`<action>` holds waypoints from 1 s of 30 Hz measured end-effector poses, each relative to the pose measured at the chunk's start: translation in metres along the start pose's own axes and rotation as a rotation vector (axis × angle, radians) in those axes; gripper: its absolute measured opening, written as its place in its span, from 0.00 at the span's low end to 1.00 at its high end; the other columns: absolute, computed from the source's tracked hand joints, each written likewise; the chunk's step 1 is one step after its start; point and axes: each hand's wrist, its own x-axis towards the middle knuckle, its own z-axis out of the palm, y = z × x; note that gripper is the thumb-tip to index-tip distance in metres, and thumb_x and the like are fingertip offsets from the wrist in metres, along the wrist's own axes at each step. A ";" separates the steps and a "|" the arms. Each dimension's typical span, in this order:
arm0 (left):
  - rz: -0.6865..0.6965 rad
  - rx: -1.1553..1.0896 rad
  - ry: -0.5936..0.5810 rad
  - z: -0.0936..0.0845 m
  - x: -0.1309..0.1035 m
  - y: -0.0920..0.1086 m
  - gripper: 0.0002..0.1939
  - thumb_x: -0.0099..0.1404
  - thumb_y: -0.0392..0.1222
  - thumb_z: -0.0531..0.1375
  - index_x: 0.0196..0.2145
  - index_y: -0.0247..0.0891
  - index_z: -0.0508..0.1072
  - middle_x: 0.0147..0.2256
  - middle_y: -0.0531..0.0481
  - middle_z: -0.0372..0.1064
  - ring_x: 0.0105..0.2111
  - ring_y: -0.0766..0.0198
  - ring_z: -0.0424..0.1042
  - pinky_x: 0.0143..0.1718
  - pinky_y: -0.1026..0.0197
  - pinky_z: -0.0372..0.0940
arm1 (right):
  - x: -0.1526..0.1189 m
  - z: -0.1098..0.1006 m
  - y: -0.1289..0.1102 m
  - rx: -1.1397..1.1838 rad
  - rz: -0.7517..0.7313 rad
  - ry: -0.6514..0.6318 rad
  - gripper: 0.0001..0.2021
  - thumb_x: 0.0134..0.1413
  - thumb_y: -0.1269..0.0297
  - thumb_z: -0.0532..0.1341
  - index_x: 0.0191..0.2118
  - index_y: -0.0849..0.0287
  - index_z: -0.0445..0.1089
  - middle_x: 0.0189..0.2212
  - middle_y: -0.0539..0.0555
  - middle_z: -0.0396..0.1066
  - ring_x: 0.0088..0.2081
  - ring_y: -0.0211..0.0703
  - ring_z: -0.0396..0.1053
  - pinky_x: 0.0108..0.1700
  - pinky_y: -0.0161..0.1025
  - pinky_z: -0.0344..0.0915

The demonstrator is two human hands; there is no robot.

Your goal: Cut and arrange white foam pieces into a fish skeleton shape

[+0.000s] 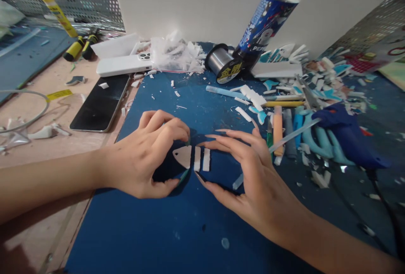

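Note:
A white fish-head-shaped piece (pixel 183 157) with a small dark eye hole lies flat on the blue mat (pixel 142 227). My left hand (pixel 142 156) spans it from the left, its green thumbnail at the lower corner and a fingertip at the upper corner. Right of it stand two short white strips, a nearer strip (pixel 197 159) and a farther strip (pixel 206 159), roughly parallel. With long pointed nails, my right hand (pixel 249 168) holds the nearer strip at its two ends, thumb below and index finger above. Its other fingers stretch out over the mat.
Behind are a spool of clear line (pixel 221 64), a Pepsi bottle (pixel 265 29) and a bag of white scraps (pixel 177 52). A phone (pixel 100 103) lies left. To the right are a blue glue gun (pixel 351 135), scissors (pixel 306 90), pens and heaped offcuts.

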 end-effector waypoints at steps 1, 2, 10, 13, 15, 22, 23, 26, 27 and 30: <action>0.000 0.001 -0.002 0.000 0.000 0.000 0.25 0.55 0.43 0.60 0.47 0.36 0.54 0.47 0.38 0.62 0.46 0.47 0.59 0.43 0.43 0.54 | 0.000 0.000 0.000 0.003 0.001 0.003 0.25 0.58 0.66 0.60 0.59 0.63 0.52 0.51 0.62 0.70 0.60 0.58 0.55 0.62 0.72 0.44; -0.003 0.001 -0.006 0.000 0.000 0.000 0.25 0.55 0.43 0.60 0.47 0.36 0.54 0.47 0.38 0.62 0.46 0.47 0.59 0.43 0.43 0.55 | 0.000 0.000 0.000 0.007 0.004 0.005 0.25 0.58 0.66 0.60 0.58 0.63 0.52 0.51 0.62 0.69 0.60 0.58 0.56 0.62 0.72 0.45; -0.016 -0.013 -0.010 0.000 0.000 0.000 0.26 0.55 0.42 0.60 0.48 0.35 0.54 0.47 0.37 0.63 0.46 0.47 0.59 0.45 0.43 0.54 | -0.002 -0.007 0.000 -0.034 -0.012 0.049 0.28 0.53 0.66 0.62 0.57 0.68 0.54 0.50 0.65 0.69 0.58 0.60 0.57 0.62 0.72 0.46; -0.019 -0.010 -0.009 0.000 0.000 0.001 0.26 0.55 0.42 0.60 0.48 0.35 0.54 0.47 0.38 0.63 0.46 0.47 0.59 0.45 0.43 0.55 | -0.004 -0.008 0.001 -0.050 -0.021 0.048 0.26 0.53 0.66 0.61 0.56 0.68 0.55 0.50 0.66 0.68 0.58 0.61 0.58 0.61 0.71 0.49; -0.023 -0.009 -0.012 -0.001 0.000 0.001 0.26 0.55 0.42 0.60 0.48 0.35 0.54 0.47 0.38 0.63 0.46 0.47 0.59 0.45 0.43 0.54 | -0.005 -0.008 0.001 -0.056 -0.027 0.050 0.26 0.53 0.67 0.61 0.56 0.69 0.55 0.50 0.67 0.68 0.57 0.61 0.58 0.60 0.72 0.51; -0.019 0.011 -0.021 -0.001 0.000 0.001 0.25 0.56 0.43 0.60 0.48 0.33 0.54 0.47 0.38 0.63 0.46 0.48 0.59 0.45 0.45 0.54 | -0.004 -0.007 0.003 -0.069 -0.023 0.058 0.26 0.54 0.67 0.61 0.56 0.70 0.55 0.50 0.67 0.68 0.57 0.61 0.59 0.60 0.71 0.51; -0.017 0.015 -0.020 -0.001 0.000 0.001 0.25 0.56 0.43 0.60 0.48 0.33 0.54 0.47 0.38 0.63 0.46 0.48 0.59 0.45 0.45 0.54 | -0.004 -0.007 0.004 -0.067 -0.023 0.055 0.26 0.54 0.67 0.61 0.57 0.69 0.55 0.50 0.67 0.68 0.57 0.60 0.59 0.61 0.71 0.51; -0.013 0.014 -0.017 0.000 0.000 0.000 0.25 0.56 0.43 0.60 0.47 0.33 0.55 0.47 0.38 0.63 0.46 0.48 0.59 0.45 0.45 0.54 | -0.003 -0.007 0.004 -0.065 -0.024 0.055 0.25 0.55 0.67 0.60 0.57 0.69 0.55 0.50 0.67 0.68 0.57 0.60 0.59 0.61 0.71 0.51; -0.015 0.012 -0.019 0.000 0.000 0.000 0.25 0.56 0.43 0.60 0.47 0.33 0.55 0.47 0.38 0.63 0.46 0.48 0.59 0.46 0.45 0.54 | -0.003 -0.007 0.004 -0.069 -0.026 0.057 0.25 0.55 0.67 0.60 0.57 0.69 0.55 0.50 0.67 0.68 0.56 0.60 0.59 0.60 0.71 0.51; -0.019 0.010 -0.020 -0.001 0.000 0.001 0.25 0.56 0.43 0.60 0.47 0.33 0.55 0.47 0.38 0.63 0.46 0.48 0.59 0.46 0.45 0.54 | -0.005 -0.008 0.004 -0.073 -0.026 0.049 0.25 0.55 0.67 0.60 0.57 0.69 0.55 0.50 0.67 0.67 0.57 0.60 0.59 0.61 0.70 0.52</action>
